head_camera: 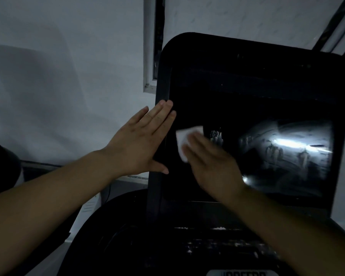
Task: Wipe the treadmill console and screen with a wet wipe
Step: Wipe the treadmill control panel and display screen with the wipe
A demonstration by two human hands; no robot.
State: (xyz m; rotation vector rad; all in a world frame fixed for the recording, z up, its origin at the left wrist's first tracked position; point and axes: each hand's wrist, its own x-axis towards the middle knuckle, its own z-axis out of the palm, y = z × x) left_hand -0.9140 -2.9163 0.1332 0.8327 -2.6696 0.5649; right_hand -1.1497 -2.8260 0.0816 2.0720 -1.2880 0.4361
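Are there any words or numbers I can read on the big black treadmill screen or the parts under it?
Large black glossy treadmill screen: no text, only a bright reflection of light.
Dark console panel below the screen: pale marks, too blurred to read.
Small light grey label at the bottom edge: dark letters, cut off and too blurred to read.
White wet wipe under the right hand: no print visible.

I see a dim room: pale wall (pixel 58 66), w/ a dark-framed window strip (pixel 157 36) just right of it.
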